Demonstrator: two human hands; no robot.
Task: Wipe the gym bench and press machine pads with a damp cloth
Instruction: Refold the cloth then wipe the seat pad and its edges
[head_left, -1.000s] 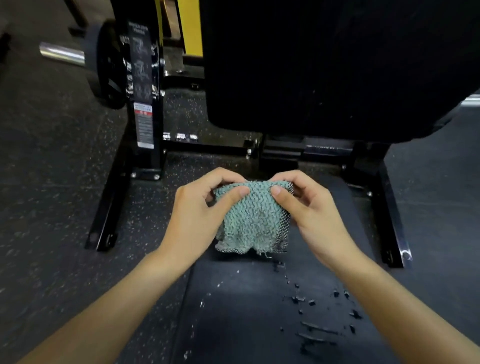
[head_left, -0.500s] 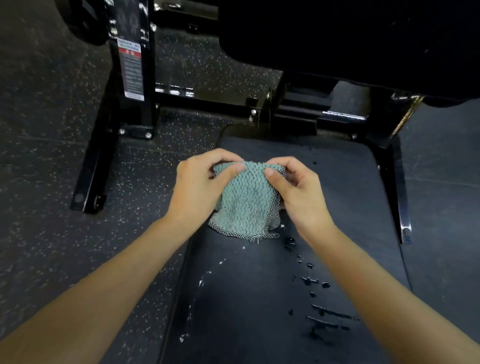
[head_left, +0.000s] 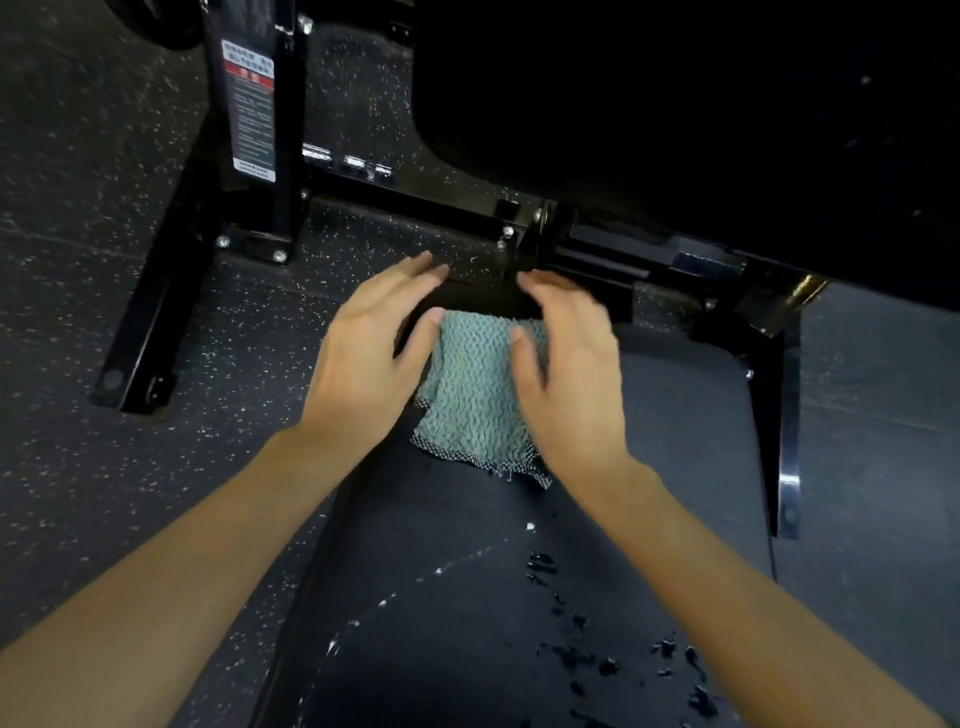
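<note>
A teal waffle-weave cloth (head_left: 475, 395) lies folded on the far end of the black seat pad (head_left: 675, 441). My left hand (head_left: 363, 358) is at its left edge, fingers stretched forward and apart, thumb by the cloth's top left corner. My right hand (head_left: 571, 374) is at its right edge, fingers also spread, thumb resting on the cloth. Neither hand grips it. The black back pad (head_left: 675, 130) rises dark at the upper right. Water drops (head_left: 571, 649) dot the near part of the seat pad.
The machine's black steel post with a warning label (head_left: 249, 104) stands at the upper left, bolted to a floor foot (head_left: 150, 332). A cross bar runs behind the seat, and another black foot (head_left: 787, 441) lies to the right. Speckled rubber flooring surrounds the machine.
Both hands pinched the cloth's top edge and held it up; now the cloth lies on the seat pad and the fingers have opened and spread. The view has moved closer and lower.
</note>
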